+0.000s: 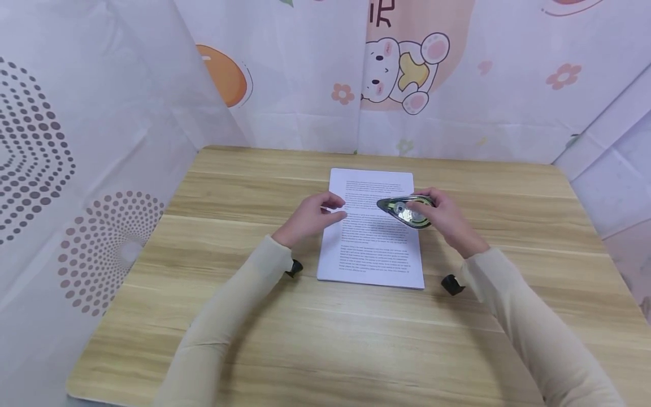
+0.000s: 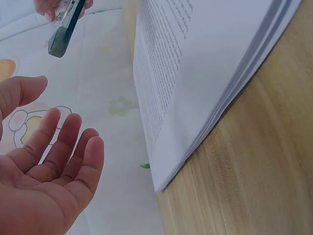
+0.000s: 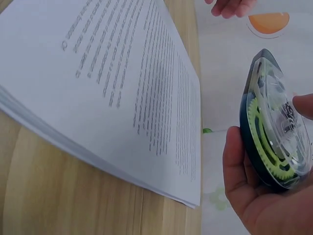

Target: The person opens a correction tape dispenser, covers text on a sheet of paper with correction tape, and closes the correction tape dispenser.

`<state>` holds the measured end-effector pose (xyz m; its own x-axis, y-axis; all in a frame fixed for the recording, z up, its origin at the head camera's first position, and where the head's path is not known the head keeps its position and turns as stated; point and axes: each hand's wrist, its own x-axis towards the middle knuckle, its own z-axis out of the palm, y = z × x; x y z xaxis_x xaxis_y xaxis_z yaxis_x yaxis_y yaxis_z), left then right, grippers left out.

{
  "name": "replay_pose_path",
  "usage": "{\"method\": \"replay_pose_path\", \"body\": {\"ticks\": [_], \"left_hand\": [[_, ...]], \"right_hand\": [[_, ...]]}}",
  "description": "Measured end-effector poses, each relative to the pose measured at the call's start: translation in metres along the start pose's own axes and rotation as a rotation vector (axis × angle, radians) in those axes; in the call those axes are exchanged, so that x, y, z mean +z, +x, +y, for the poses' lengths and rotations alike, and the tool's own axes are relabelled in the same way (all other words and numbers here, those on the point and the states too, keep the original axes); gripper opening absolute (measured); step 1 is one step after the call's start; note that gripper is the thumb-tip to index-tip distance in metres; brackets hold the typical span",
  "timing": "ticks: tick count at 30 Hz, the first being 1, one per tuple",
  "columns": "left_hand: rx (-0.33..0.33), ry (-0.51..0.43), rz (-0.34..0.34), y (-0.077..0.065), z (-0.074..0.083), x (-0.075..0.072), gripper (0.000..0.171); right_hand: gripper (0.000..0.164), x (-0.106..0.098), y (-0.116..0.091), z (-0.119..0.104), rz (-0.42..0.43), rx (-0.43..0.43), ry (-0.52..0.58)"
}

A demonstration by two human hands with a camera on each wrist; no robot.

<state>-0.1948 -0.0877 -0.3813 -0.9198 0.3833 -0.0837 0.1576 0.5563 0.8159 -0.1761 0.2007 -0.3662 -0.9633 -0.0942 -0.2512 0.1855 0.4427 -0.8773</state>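
Note:
A correction tape dispenser point(image 3: 274, 122), dark-edged with a clear cover and a green gear inside, is gripped between the thumb and fingers of my right hand point(image 1: 447, 217). In the head view it overlaps the right side of a stack of printed paper point(image 1: 373, 249), its pointed tip toward the left. My left hand point(image 1: 312, 217) hovers by the stack's left edge, holding nothing, with fingers loosely bent and apart from the thumb. The left wrist view shows that palm point(image 2: 44, 196) turned up beside the paper and several layered sheet edges point(image 2: 215, 117).
The stack lies on a wood-grain table point(image 1: 356, 339). Behind the table hangs a white curtain point(image 1: 305, 73) printed with a bear and flowers; another curtain point(image 1: 91, 141) with dots is at the left. Black wrist pieces point(image 1: 294, 268) show by both sleeves.

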Motion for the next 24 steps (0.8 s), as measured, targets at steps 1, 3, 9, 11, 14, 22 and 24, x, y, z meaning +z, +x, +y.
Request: {"method": "replay_pose_path", "body": {"ticks": [1,3,9,11,14,22,24], "left_hand": [[-0.002,-0.004,0.0,0.0,0.0,0.0,0.038],[-0.008,-0.012,-0.002,0.0,0.001,-0.001,0.038],[-0.019,-0.031,0.008,-0.001,0.001,0.0,0.039],[-0.017,-0.036,0.007,-0.001,0.001,0.0,0.04],[-0.017,-0.046,0.001,-0.001,0.003,0.001,0.041],[-0.005,-0.093,-0.021,0.001,0.014,0.008,0.042],[-0.001,-0.107,-0.025,0.003,0.016,0.01,0.041]], "right_hand": [[0.055,0.001,0.0,-0.001,-0.002,-0.005,0.0],[0.053,0.003,-0.001,-0.002,-0.008,-0.014,0.006],[0.048,0.01,-0.004,-0.007,-0.046,-0.011,0.019],[0.047,0.012,-0.005,-0.008,-0.048,-0.01,0.018],[0.047,0.015,-0.007,-0.011,-0.043,-0.014,0.015],[0.047,0.021,-0.008,-0.013,-0.059,-0.031,0.022],[0.047,0.023,-0.008,-0.014,-0.062,-0.035,0.018]]}}
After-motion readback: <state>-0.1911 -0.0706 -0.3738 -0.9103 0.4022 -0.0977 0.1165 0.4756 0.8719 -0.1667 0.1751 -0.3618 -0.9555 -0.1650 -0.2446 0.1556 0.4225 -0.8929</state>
